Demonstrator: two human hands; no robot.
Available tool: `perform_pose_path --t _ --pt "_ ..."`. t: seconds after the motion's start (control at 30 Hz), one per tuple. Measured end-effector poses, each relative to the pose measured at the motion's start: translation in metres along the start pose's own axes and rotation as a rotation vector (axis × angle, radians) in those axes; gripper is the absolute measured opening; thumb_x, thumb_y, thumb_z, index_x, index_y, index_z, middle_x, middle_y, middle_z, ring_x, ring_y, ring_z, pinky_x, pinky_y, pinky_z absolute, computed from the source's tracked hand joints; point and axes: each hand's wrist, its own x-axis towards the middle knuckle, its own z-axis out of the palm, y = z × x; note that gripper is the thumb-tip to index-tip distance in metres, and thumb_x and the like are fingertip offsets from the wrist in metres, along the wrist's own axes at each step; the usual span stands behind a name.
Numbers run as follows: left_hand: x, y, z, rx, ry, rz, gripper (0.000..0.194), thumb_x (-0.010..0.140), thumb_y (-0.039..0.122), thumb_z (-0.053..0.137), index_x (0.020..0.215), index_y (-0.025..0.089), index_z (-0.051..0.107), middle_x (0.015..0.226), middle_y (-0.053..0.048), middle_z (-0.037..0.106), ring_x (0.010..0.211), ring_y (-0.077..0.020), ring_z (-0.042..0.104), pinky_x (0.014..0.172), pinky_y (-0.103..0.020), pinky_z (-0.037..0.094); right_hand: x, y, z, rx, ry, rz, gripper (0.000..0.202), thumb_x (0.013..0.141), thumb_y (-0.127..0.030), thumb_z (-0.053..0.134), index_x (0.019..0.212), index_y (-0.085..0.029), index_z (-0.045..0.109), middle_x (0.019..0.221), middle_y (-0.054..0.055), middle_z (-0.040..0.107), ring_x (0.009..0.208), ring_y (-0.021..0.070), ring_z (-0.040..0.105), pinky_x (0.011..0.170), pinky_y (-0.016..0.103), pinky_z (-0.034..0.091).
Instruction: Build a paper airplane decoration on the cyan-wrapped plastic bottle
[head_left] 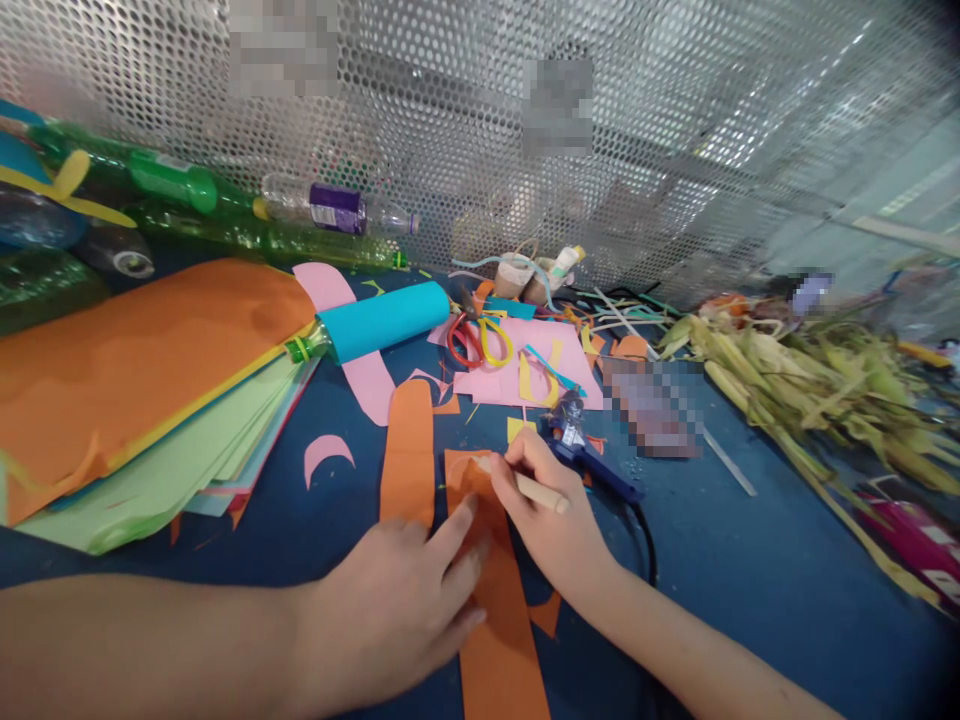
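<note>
The right hand (551, 515) pinches a cream pen (541, 492) between thumb and fingers, its tip at the far end of an orange paper strip (501, 645), near centre — the left hand (394, 590), fingers slightly apart, lies across that strip. Far left, a clear plastic bottle (289, 198) wears a purple label (337, 208) with a barcode — lettering too small to read.

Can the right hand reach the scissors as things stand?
Probably yes: the handles of the scissors look uncovered, and only flat paper seems to lie between them and the right hand. The pen it holds may hinder a grip.
</note>
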Motion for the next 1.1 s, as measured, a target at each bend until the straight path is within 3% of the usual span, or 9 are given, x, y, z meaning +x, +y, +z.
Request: perform_pose_path --t 0.5,1.1 --pt "-0.001 -0.001 0.002 0.008 -0.005 -0.001 0.044 0.093 0.036 0.029 0.126 0.013 0.046 0.132 -0.019 0.047 0.061 -0.0189 0.063 0.050 -0.035 0.054 0.001 0.000 -0.013 -0.146 0.013 -0.022 0.024 0.082 -0.016 0.044 0.066 -0.022 0.027 0.053 -0.009 0.030 0.045 0.0077 0.029 0.045 0.019 0.027" --pt "-0.001 0.000 0.002 0.018 0.034 0.012 0.042 0.093 0.034 0.029 0.122 0.012 0.050 0.131 -0.019 0.048 0.061 -0.0197 0.063 0.049 -0.037 0.054 0.001 -0.006 -0.018 -0.119 -0.002 -0.006 0.026 0.079 -0.014 0.047 0.063 -0.021 0.029 0.050 -0.009 0.030 0.043 0.0067 0.029 0.044 0.019 0.025"
